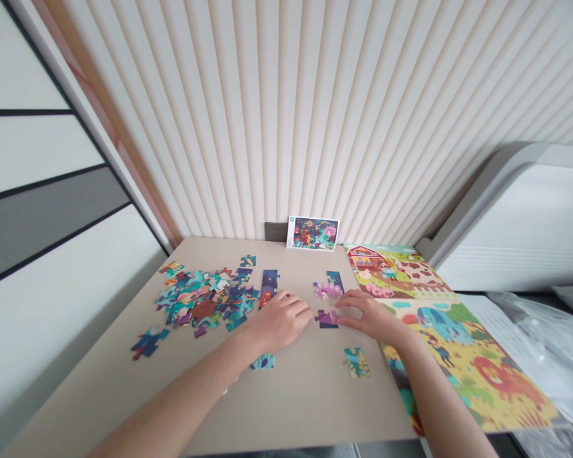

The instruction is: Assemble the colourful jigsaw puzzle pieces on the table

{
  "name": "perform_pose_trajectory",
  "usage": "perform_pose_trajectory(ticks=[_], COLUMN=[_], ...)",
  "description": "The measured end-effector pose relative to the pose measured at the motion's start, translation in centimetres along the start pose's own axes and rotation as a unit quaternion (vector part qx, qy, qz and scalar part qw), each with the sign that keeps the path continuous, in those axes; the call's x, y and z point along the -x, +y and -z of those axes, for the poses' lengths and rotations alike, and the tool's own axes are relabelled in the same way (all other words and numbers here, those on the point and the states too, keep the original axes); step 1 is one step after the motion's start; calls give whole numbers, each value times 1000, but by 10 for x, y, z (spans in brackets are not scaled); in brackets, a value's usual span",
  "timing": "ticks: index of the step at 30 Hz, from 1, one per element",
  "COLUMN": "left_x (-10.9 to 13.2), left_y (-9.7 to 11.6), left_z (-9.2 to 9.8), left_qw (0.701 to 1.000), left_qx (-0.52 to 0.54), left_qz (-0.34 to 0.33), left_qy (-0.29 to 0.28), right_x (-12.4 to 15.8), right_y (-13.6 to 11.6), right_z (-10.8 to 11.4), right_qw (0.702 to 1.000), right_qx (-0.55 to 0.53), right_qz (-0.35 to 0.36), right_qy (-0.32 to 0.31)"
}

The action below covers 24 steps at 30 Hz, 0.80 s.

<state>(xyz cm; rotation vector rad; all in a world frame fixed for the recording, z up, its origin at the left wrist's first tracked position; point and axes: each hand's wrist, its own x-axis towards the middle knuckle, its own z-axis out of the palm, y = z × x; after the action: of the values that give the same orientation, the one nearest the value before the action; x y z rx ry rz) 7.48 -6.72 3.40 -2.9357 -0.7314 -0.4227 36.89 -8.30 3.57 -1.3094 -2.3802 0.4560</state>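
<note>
The right hand (pixel 370 316) has its fingers spread at the edge of a purple puzzle piece (pixel 326 319), which lies on the table (pixel 305 407) between the 2 hands. The left hand (pixel 282 320) is curled; whether it pinches anything, I cannot tell.

From where I stand, L forearm (pixel 186 394) & R forearm (pixel 432 375) are bare, angled inward. L hand (pixel 282 320): palm down, fingers bent, underside hidden. R hand (pixel 370 316): thumb & index apart, tips twd L.
</note>
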Motion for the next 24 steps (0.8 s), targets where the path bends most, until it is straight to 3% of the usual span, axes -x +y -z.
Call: perform_pose_trajectory(ticks=[6, 14, 24], left_x=[4, 5, 6], left_y=[-9, -6, -7], left_z=[3, -6, -15], left_qw=[1000, 1000, 1000], left_qx=[-16, -27, 16], left_qz=[22, -3, 5], left_qy=[-1, -11, 7], right_x=[-6, 3, 0], right_y=[-13, 6, 2], right_z=[-12, 3, 5], right_qw=[999, 999, 999], right_qx=[17, 4, -22], right_qz=[12, -30, -28], right_qy=[-28, -31, -39])
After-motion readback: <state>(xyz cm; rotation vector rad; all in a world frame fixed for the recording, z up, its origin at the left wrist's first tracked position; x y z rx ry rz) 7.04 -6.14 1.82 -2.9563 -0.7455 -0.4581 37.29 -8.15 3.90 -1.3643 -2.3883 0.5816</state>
